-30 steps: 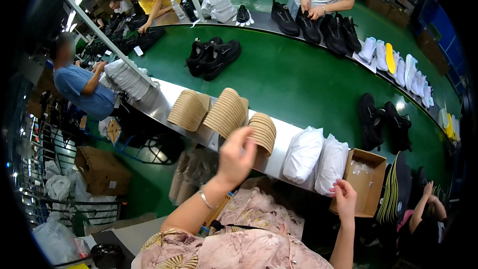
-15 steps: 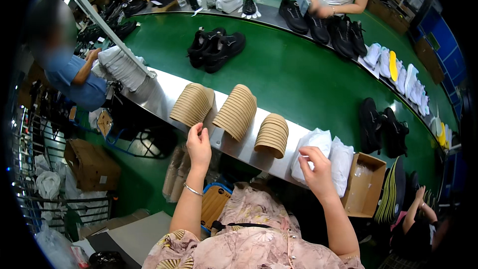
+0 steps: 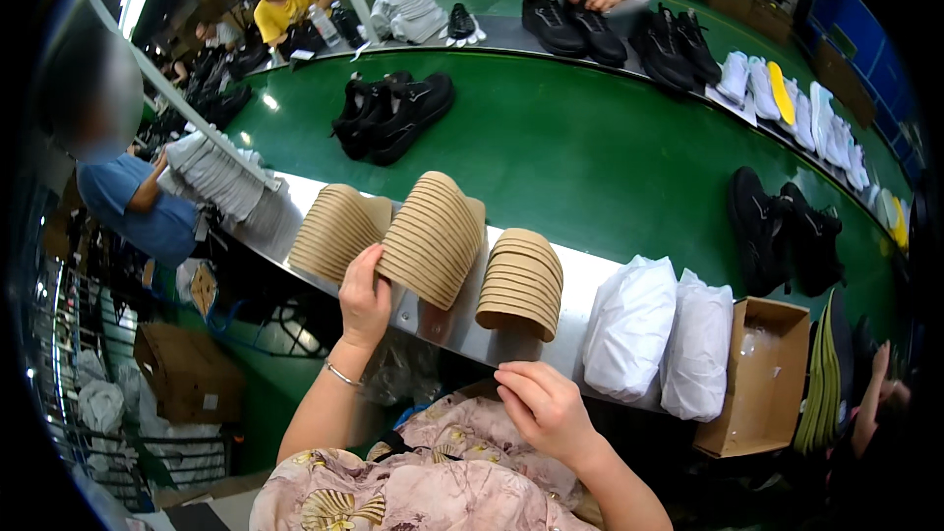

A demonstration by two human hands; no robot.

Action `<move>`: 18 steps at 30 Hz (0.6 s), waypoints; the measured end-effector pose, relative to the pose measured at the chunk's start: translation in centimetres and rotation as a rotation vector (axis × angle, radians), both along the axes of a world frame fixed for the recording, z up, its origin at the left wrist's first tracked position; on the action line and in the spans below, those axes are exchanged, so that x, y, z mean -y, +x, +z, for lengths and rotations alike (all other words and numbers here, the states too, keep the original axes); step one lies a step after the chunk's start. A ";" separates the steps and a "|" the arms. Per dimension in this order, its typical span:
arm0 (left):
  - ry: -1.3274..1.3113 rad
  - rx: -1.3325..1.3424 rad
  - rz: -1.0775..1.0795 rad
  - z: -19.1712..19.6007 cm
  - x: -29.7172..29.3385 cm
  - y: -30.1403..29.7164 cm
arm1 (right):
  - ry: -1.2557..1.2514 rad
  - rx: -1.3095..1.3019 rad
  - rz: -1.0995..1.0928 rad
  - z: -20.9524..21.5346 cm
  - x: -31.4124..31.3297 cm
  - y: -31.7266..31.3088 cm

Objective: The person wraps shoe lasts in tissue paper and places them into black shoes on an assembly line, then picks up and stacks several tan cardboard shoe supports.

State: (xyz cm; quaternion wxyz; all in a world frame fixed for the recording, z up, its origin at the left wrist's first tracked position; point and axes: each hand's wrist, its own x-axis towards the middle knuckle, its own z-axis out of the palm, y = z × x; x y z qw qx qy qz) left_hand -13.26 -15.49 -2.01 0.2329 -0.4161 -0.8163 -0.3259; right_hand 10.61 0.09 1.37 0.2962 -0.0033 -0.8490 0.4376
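Note:
Three stacks of curved brown cardboard pieces stand along the metal ledge: a left stack (image 3: 332, 233), a middle stack (image 3: 433, 241) and a right stack (image 3: 521, 280). My left hand (image 3: 364, 303), with a bracelet at its wrist, has thumb and fingertips closed at the near left corner of the middle stack. How many pieces its fingers grip cannot be seen. Below the right stack, in front of the ledge edge, my right hand (image 3: 546, 408) hovers with its fingers drawn together, nothing visible in them. Two white wrapped bundles (image 3: 631, 326) rest to its right.
An open cardboard box (image 3: 765, 364) sits right of the bundles, beside dark insoles with green edges (image 3: 824, 374). Black shoes (image 3: 393, 118) lie on the green belt (image 3: 551, 128), more (image 3: 782, 231) at right. Co-workers, one in blue (image 3: 138, 206), work around it.
My left hand has reached the middle cardboard stack. My right hand has left the white bundles, moving left and down, its fingers closing. The view has shifted slightly.

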 end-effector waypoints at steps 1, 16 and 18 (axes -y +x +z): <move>0.015 -0.043 -0.013 -0.3 0.1 -0.5 | 0.000 -0.008 -0.020 -0.7 0.2 0.1; 0.339 -0.061 -0.128 0.5 6.0 -4.0 | 0.249 -0.029 -0.118 -1.8 9.1 -8.6; 0.354 0.065 -0.054 1.7 9.2 -7.0 | 0.257 -0.045 -0.117 -2.3 10.5 -11.1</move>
